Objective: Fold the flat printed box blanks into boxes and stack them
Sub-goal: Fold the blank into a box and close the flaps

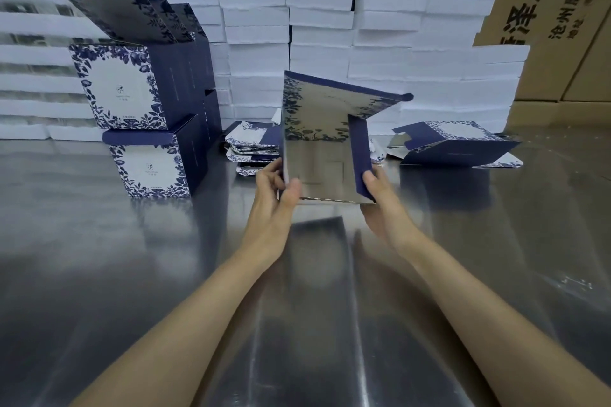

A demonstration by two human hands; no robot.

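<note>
I hold a partly folded blue-and-white floral box blank (317, 142) upright above the steel table, its shiny silver inside facing me. My left hand (276, 195) grips its lower left edge. My right hand (380, 198) grips the lower right corner, thumb on a dark blue side flap. Behind it lies a pile of flat blanks (251, 145). At the left, folded boxes (132, 89) stand stacked two high in rows, the upper ones with lids raised; the bottom front box (153, 163) is closed. A half-formed box (453, 145) lies on its side at the right.
A wall of white flat packs (330, 36) runs along the back of the reflective steel table (132, 274). Brown shipping cartons (545, 10) with black lettering stand behind and to the right.
</note>
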